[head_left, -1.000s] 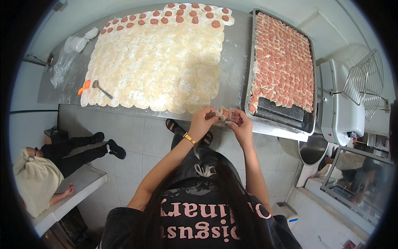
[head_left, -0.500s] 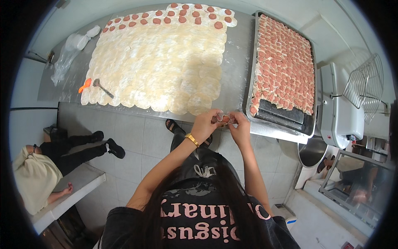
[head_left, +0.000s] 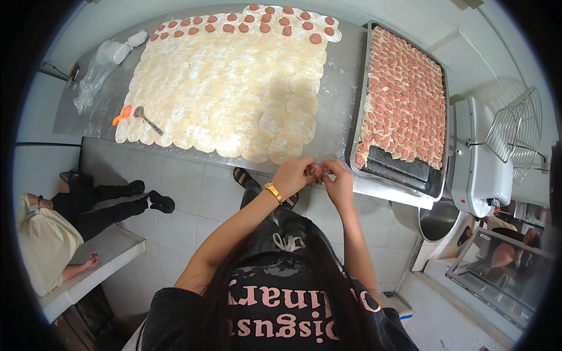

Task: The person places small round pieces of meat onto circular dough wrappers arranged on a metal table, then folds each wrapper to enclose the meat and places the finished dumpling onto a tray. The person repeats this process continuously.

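Observation:
Just past the near edge of the metal table, a small open-topped dumpling with pinkish meat filling is pinched between my fingers. My left hand, with a gold watch at its wrist, is closed on one side of it. My right hand grips the other side, its fingers bent round the wrapper. In front of them lies a broad sheet of overlapping round dough wrappers. Meat portions sit on its far rows. On the wrappers at the left rest a dark spoon and an orange piece.
To the right stands a deep metal tray packed with finished-looking dumplings; its near end shows dark base. A clear plastic bag lies at the far left. A white machine borders the tray. Someone sits on a ledge at left.
My fingers have drawn closer together round the dumpling, and its wrapper looks more gathered. The whole view has shifted slightly.

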`<state>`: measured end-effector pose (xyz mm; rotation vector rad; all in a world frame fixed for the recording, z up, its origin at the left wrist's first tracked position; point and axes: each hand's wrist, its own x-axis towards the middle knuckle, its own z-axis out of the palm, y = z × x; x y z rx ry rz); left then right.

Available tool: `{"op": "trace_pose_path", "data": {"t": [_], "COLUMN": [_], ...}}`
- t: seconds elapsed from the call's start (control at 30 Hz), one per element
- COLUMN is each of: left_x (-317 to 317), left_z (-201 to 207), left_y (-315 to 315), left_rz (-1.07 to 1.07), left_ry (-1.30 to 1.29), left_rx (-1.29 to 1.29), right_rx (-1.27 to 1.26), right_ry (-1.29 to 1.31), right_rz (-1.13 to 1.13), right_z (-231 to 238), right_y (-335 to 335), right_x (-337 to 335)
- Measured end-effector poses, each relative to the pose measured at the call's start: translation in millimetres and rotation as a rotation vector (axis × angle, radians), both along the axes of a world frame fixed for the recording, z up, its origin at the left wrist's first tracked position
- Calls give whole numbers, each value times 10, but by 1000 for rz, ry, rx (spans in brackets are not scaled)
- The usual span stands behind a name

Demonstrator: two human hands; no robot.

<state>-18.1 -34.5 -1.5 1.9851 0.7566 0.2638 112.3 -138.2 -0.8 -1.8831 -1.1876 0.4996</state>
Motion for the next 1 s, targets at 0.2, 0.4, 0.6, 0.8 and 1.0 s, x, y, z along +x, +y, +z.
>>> {"op": "trace_pose_path", "data": {"t": [0.2,0.4,0.6,0.8,1.0], "left_x": [-30,-36,4,-33,-26], "left_z": [-26,11,14,-30,-27], "left_y": [26,26,15,41,43], "left_rz": [-12,-24,-33,-15,-47], "left_ry": [-90,-37,-22,-69,-16], "left_rx": [55,-51,48,41,36], "right_rx": [-64,28,24,-1,28], "right_ry": [-34,23,34,14,-5], "right_rz": [-20,-22,-19,-75,-35], "right_z": [25,47,40,-23,-13], "right_y": [-47,-24,-19,-64,-11], "right_x": [-4,-39,-67,-26,-41]}}
